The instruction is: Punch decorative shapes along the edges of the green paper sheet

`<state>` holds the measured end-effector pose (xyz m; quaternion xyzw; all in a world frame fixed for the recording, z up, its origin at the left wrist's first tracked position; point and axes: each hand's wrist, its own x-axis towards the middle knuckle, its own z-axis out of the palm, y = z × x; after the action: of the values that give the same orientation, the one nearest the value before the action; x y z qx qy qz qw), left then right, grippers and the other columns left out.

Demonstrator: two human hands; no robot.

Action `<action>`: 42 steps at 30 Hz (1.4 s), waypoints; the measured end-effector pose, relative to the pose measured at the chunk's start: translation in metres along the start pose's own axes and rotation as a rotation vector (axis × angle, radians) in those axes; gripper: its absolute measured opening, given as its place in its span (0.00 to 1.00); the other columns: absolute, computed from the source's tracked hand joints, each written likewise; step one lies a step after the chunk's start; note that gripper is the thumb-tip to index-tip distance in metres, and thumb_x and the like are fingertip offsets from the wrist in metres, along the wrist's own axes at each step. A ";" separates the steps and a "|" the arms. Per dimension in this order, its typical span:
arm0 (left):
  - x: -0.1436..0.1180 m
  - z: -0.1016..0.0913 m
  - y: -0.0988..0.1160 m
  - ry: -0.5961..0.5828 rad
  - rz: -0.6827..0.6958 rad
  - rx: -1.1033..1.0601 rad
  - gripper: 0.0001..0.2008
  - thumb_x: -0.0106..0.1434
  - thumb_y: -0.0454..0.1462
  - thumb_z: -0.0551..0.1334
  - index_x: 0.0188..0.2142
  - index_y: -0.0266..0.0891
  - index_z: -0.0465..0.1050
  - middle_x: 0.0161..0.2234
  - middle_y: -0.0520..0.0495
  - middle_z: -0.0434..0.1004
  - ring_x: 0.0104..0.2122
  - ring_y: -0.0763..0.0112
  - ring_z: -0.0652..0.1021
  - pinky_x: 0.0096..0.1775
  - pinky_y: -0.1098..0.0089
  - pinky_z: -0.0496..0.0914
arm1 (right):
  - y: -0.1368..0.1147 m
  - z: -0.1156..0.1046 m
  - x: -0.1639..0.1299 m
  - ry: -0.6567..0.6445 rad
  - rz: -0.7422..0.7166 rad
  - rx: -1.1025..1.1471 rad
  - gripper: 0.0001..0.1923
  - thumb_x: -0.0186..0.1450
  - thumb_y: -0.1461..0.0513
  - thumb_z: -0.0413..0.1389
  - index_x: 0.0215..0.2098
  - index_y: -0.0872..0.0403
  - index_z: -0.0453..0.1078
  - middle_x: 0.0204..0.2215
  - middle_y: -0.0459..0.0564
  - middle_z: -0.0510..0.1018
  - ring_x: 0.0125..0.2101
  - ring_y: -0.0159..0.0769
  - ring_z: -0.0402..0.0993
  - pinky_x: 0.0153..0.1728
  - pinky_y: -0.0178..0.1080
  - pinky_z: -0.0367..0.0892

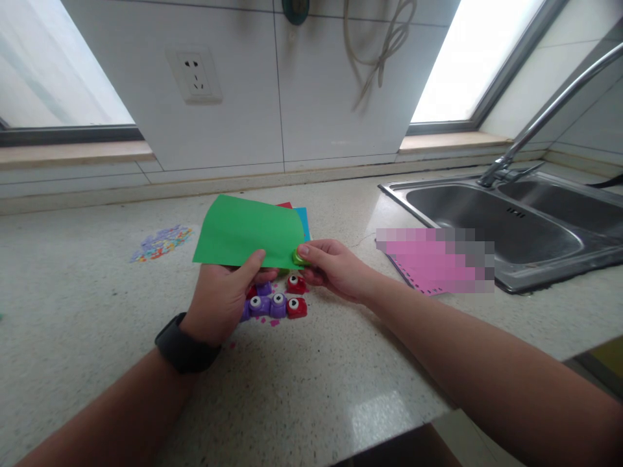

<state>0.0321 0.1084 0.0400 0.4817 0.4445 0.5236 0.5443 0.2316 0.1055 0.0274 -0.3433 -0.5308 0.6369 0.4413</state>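
A sheet of green paper is raised above the counter, its near edge pinched between the thumb and fingers of my left hand. My right hand grips a small green paper punch, which sits at the sheet's lower right corner. Below the paper lie several more punches: purple ones and red ones, with white round buttons. Part of this group is hidden by my left hand. Small pink paper scraps are scattered beside them.
A pile of colourful paper bits lies on the counter at left. Red and blue sheets show behind the green one. Pink paper with holes along its edge, partly blurred, rests near the steel sink and faucet.
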 end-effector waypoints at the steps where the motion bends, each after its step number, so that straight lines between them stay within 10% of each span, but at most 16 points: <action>1: 0.000 0.000 0.000 0.002 0.005 -0.002 0.11 0.61 0.38 0.72 0.41 0.42 0.75 0.44 0.44 0.85 0.30 0.64 0.85 0.30 0.70 0.81 | 0.000 0.000 0.000 0.003 0.000 0.001 0.23 0.65 0.45 0.62 0.28 0.54 0.66 0.20 0.41 0.66 0.20 0.26 0.58 0.22 0.34 0.49; 42: -0.003 0.008 0.013 0.035 -0.060 -0.152 0.13 0.57 0.34 0.71 0.41 0.40 0.73 0.46 0.41 0.83 0.26 0.65 0.83 0.29 0.67 0.80 | -0.017 -0.011 -0.002 0.231 -0.074 -0.016 0.19 0.67 0.47 0.54 0.32 0.54 0.71 0.20 0.44 0.70 0.18 0.29 0.61 0.20 0.36 0.53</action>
<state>0.0378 0.1044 0.0538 0.4163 0.4269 0.5476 0.5869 0.2459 0.1087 0.0421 -0.3984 -0.4937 0.5721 0.5199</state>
